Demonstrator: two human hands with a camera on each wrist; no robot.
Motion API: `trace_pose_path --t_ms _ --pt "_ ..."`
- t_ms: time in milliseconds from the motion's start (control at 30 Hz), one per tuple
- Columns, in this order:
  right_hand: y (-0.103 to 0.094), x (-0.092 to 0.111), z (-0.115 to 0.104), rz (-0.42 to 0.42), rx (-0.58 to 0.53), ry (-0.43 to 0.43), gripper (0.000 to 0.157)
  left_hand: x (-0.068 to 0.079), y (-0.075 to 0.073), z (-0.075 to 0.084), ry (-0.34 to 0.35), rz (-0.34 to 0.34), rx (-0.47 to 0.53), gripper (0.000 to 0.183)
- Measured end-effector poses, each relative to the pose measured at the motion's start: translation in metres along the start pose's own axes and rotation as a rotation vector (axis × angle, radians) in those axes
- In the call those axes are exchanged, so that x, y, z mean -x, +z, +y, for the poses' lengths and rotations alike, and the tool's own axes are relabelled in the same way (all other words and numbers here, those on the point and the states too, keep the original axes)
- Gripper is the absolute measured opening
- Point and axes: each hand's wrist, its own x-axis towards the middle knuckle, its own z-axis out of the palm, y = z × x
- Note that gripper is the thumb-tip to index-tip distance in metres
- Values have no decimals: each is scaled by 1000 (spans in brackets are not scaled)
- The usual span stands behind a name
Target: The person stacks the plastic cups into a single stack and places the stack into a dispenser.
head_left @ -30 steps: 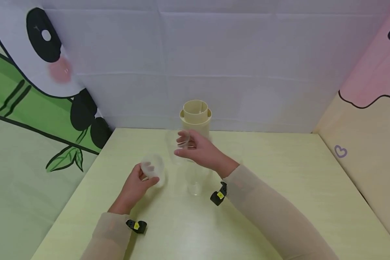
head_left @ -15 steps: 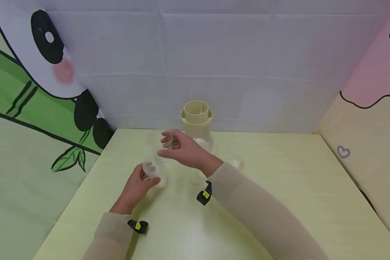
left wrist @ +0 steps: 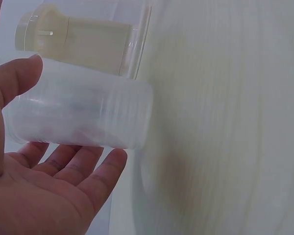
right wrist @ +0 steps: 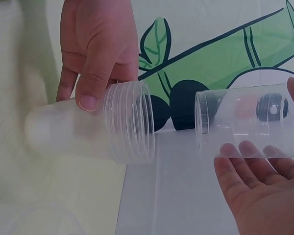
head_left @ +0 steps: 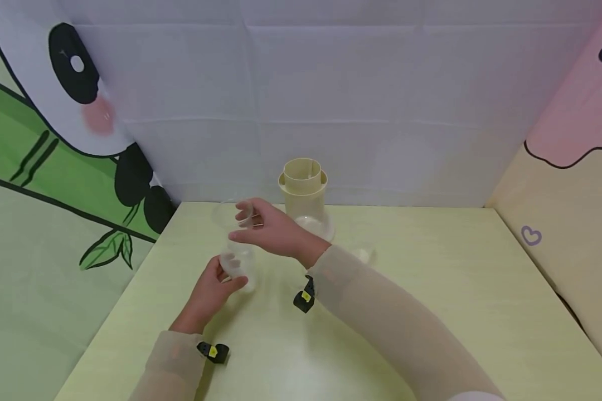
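The left hand [head_left: 208, 291] grips a stack of clear cups [right wrist: 90, 129] at the table [head_left: 431, 278] (whether they touch it is hard to tell); the right hand [head_left: 278, 229] holds a single clear cup [right wrist: 235, 120] just above, apart.

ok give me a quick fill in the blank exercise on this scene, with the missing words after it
1. The left hand holds nested clear cups, while another clear cup is held by the person's ____.
2. In the right wrist view, a gap shows that this cup and the nested ones are not ____.
3. The cream cylinder stands near the ____ edge of the table from the person.
4. The heart drawing is outlined in ____.

Missing words: right hand; touching; far; purple.
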Motion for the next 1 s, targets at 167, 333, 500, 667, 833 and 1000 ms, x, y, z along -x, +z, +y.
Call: trace_pose_path --t_ms 167,333,500,667,833,1000 --pt "6 -6 1 -16 2 10 64 0 1 0 11 12 4 85" --pt "11 -6 9 -29 -12 33 62 3 4 1 7 12 -4 85" --pt "12 -8 18 -25 -7 42 61 1 7 4 27 11 4 83" --pt "15 -7 25 -22 -1 51 62 1 8 2 34 2 8 83" --pt "17 -7 30 -12 4 51 63 0 8 3 50 -3 16 82" --pt "18 -6 34 -12 15 66 63 -1 9 4 47 -4 15 80"
